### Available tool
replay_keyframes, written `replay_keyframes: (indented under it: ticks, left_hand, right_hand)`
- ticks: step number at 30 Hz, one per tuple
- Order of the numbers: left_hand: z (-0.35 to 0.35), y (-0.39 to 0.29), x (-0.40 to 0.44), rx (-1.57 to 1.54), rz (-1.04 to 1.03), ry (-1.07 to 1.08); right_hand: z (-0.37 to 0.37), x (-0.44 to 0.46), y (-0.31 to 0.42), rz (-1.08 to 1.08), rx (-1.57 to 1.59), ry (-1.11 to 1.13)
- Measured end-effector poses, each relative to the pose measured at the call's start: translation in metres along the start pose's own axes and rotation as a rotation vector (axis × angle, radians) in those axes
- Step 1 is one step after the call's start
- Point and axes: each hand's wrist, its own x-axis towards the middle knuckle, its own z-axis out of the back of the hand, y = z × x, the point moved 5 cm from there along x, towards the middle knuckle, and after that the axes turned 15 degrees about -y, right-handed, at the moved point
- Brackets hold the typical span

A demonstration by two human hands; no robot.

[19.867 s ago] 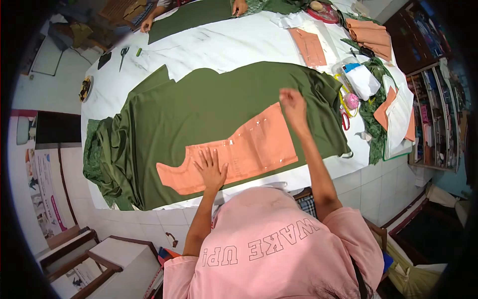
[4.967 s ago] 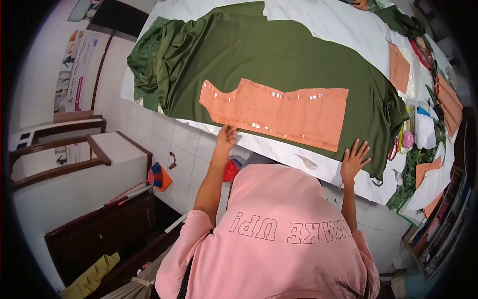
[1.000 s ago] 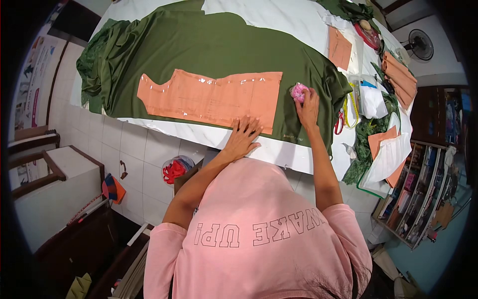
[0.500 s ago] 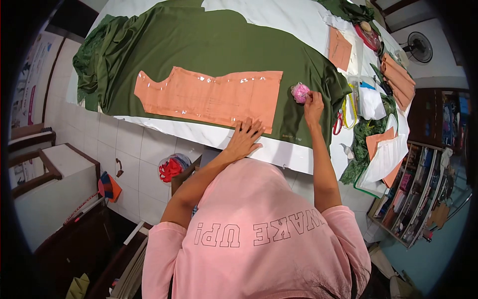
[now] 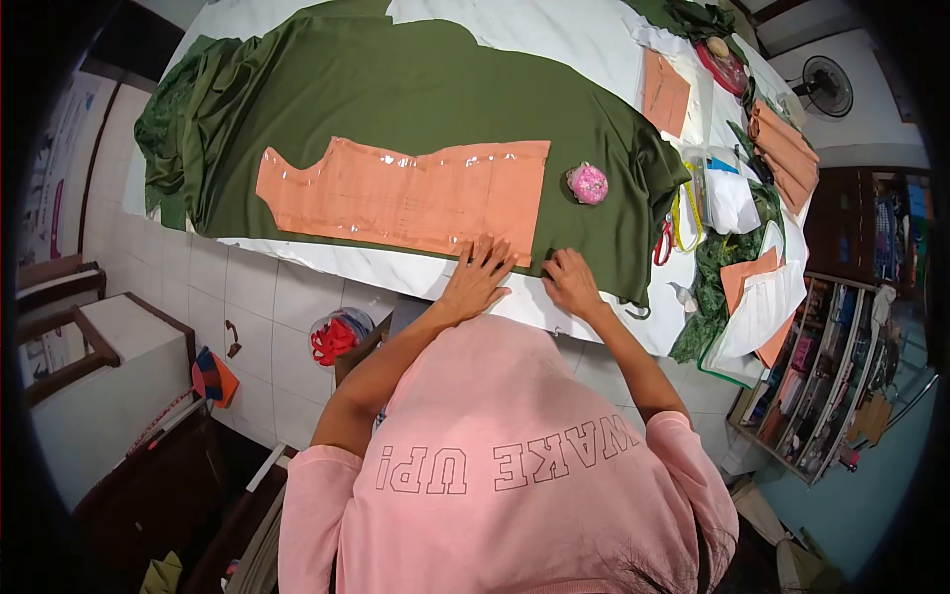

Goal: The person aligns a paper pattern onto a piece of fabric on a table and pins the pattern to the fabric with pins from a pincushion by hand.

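An orange paper sewing pattern [image 5: 401, 198] with shiny bits along its edges lies flat on dark green fabric [image 5: 426, 94]. My left hand [image 5: 480, 277] rests with fingers spread on the pattern's lower right corner. Just right of that corner, my right hand [image 5: 572, 283] is at the front edge of the fabric, its fingers curled and pressed together. Whatever may be between those fingertips is too small to make out. Above the right hand, a pink round pincushion [image 5: 589, 184] sits on the fabric.
To the right lie red scissors [image 5: 663, 243], a yellow tape measure [image 5: 685, 220], a clear box [image 5: 730, 198] and green lace [image 5: 714, 262]. More orange pattern pieces [image 5: 665, 94] lie farther back. The white tabletop [image 5: 366, 265] shows along the front edge. A fan [image 5: 824, 87] stands beyond.
My right hand has left the pincushion and come down and left to the fabric's front edge beside the pattern corner. My left hand stays on the pattern.
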Motion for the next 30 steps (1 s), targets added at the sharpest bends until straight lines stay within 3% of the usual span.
replay_keyframes:
  ticks: [30]
  left_hand:
    - [-0.010, 0.001, 0.001, -0.057, -0.041, 0.019]
  right_hand:
    - [-0.008, -0.008, 0.010, 0.038, -0.019, 0.012]
